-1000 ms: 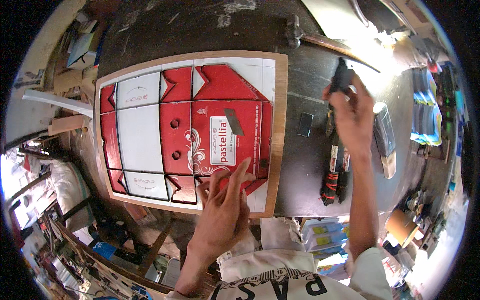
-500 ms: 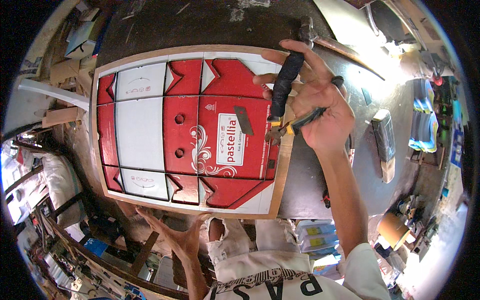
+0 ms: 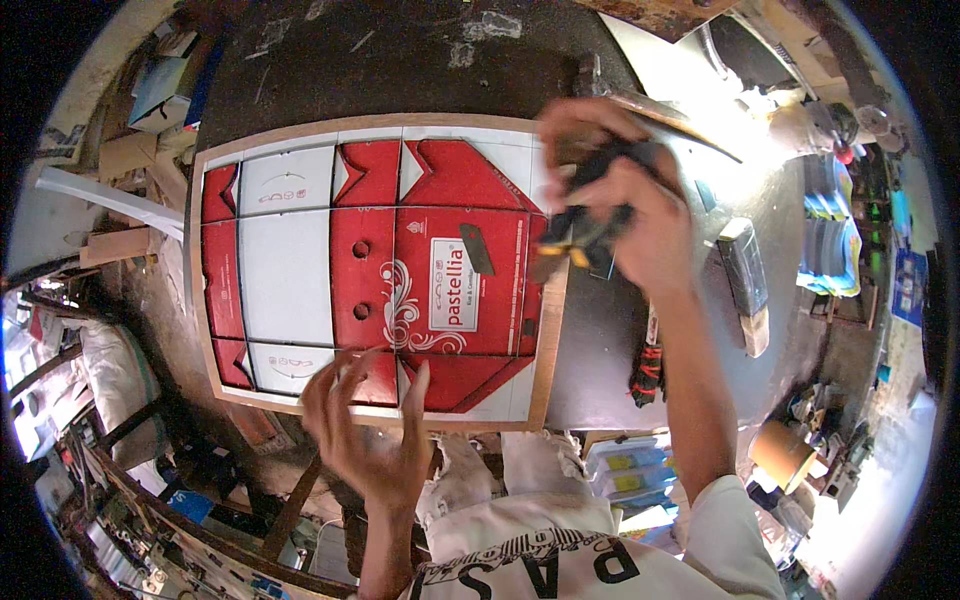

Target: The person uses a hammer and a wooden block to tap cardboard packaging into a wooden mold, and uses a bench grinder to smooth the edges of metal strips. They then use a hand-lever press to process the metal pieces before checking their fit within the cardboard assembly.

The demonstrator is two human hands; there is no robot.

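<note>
My right hand (image 3: pixel 652 225), blurred by motion, grips pliers (image 3: pixel 592 222) with black-wrapped handles and yellow parts near the jaws. They are above the right edge of a wooden-edged board (image 3: pixel 546 385). Across the board lies a red and white printed carton layout (image 3: pixel 288 275), its outlines traced by thin dark strips standing along the cuts and folds. A small flat dark metal piece (image 3: pixel 478 250) rests on the red panel. Over the board's near edge my left hand (image 3: pixel 362 430) is open, fingers spread, with nothing in it.
Right of the board, a dark, tape-wrapped block-like tool (image 3: pixel 743 285) lies on the dark table (image 3: pixel 590 390). Nearer me is a red and black handled tool (image 3: pixel 648 372). A wooden strip (image 3: pixel 680 125) lies at the back right. An orange-brown container (image 3: pixel 785 450) stands beyond the table.
My left hand has risen from below the board to over its near edge. My right hand has turned, its fingers closing further round the pliers. The view has shifted slightly.
</note>
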